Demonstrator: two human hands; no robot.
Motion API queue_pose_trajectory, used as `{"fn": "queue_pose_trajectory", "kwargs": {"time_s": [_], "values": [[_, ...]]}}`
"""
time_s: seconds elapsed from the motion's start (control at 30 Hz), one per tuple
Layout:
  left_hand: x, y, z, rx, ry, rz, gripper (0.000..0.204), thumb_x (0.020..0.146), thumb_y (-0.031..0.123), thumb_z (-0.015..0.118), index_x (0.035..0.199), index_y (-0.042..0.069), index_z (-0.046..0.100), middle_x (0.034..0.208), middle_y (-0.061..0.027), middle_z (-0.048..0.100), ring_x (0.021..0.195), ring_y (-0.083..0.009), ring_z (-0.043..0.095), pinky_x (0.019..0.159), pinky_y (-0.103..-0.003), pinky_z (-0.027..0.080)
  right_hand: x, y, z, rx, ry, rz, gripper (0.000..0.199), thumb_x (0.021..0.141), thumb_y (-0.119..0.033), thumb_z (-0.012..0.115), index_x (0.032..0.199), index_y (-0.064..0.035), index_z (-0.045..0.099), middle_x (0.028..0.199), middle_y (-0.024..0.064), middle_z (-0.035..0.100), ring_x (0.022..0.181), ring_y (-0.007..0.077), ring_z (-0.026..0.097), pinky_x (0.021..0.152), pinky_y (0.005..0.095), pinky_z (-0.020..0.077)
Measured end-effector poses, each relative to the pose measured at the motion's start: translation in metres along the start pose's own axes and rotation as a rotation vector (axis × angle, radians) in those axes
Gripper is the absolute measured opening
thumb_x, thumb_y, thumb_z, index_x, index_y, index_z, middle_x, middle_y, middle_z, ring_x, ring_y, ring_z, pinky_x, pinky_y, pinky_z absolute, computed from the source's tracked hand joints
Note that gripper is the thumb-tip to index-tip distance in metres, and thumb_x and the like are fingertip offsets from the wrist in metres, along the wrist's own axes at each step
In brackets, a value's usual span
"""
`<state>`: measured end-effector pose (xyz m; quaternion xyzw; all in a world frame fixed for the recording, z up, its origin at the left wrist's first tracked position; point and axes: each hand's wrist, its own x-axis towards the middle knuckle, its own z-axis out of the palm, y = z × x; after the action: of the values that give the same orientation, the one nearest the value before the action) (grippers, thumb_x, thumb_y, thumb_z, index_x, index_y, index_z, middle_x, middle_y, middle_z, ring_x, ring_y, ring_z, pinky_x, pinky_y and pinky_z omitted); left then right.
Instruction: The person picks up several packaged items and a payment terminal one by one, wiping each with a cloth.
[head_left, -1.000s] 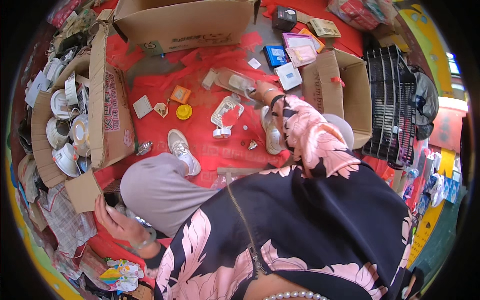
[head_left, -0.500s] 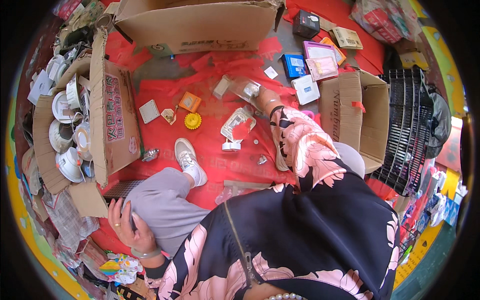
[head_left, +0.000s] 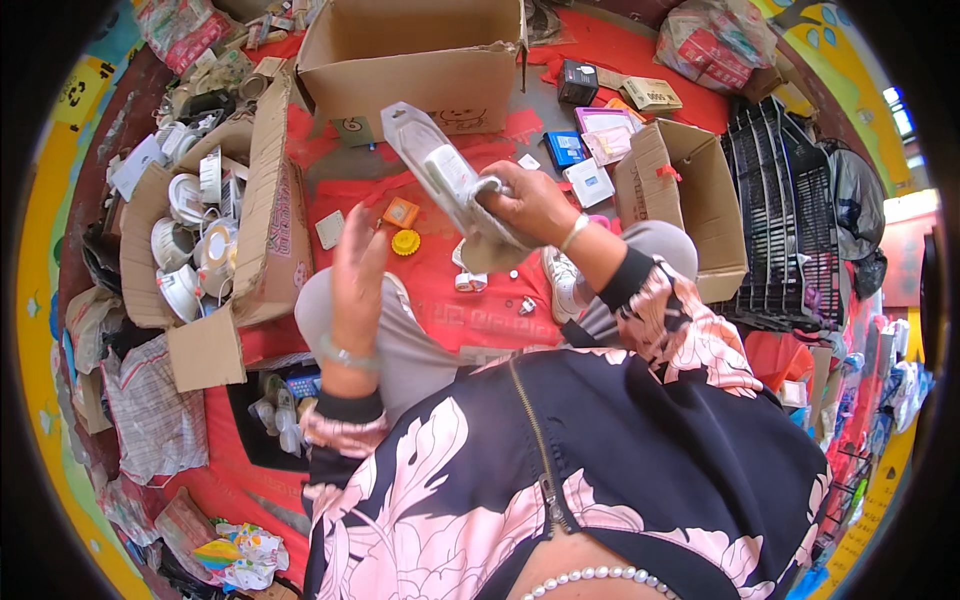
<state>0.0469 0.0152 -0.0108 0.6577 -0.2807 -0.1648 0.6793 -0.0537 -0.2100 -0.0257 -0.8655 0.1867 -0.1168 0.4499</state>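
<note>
My right hand [head_left: 535, 205] is raised in front of me and grips a clear plastic blister pack [head_left: 440, 170] with a white part inside, tilted up to the left. My left hand [head_left: 358, 272] is lifted beside it, fingers spread and empty, a little below and left of the pack. I sit on a red cloth [head_left: 480, 310] with grey trousers and a white shoe [head_left: 562, 285] under my arms. A yellow round cap [head_left: 406, 242] and an orange square piece [head_left: 400, 211] lie on the cloth just past my left hand.
A cardboard box [head_left: 265, 220] of white round fittings stands at the left, a large open box [head_left: 420, 60] ahead, another box [head_left: 690, 190] at the right. Small packets [head_left: 590, 150] lie between them. Black crates [head_left: 785, 215] stack at the far right.
My right hand has lifted the blister pack off the cloth up toward my face. My left hand has left my knee and risen beside it. The camera has tilted.
</note>
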Motion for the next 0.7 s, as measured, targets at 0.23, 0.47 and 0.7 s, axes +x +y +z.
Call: {"fn": "queue_pose_trajectory", "kwargs": {"time_s": [0.23, 0.47, 0.7], "values": [[-0.026, -0.016, 0.051, -0.717, -0.356, -0.177, 0.072, 0.083, 0.052, 0.056, 0.131, 0.002, 0.037, 0.123, -0.0095, 0.05, 0.114, -0.0229, 0.049, 0.098, -0.036, 0.038, -0.091, -0.065, -0.003, -0.065, 0.095, -0.153, 0.031, 0.079, -0.032, 0.061, 0.098, -0.0075, 0.057, 0.084, 0.0196, 0.063, 0.078, 0.0385, 0.06, 0.066, 0.0436, 0.0478], [-0.044, 0.021, 0.036, -1.04, -0.276, -0.371, 0.061, 0.084, 0.034, 0.058, 0.13, 0.001, 0.037, 0.118, -0.0153, 0.054, 0.11, -0.0291, 0.054, 0.095, -0.045, 0.045, -0.081, -0.042, -0.077, 0.46, -0.081, -0.109, 0.024, 0.085, -0.015, 0.057, 0.105, -0.0016, 0.057, 0.088, 0.0076, 0.065, 0.077, 0.0169, 0.064, 0.067, 0.0295, 0.0521], [-0.064, 0.007, 0.022, -0.823, -0.259, -0.544, 0.05, 0.08, 0.016, 0.054, 0.125, -0.003, 0.043, 0.114, -0.0167, 0.056, 0.103, -0.0298, 0.058, 0.09, -0.043, 0.047, -0.059, -0.104, -0.088, 1.011, 0.256, -0.242, 0.024, 0.087, -0.01, 0.055, 0.109, -0.0001, 0.057, 0.094, 0.0061, 0.063, 0.088, 0.0154, 0.062, 0.076, 0.0274, 0.0515]]}}
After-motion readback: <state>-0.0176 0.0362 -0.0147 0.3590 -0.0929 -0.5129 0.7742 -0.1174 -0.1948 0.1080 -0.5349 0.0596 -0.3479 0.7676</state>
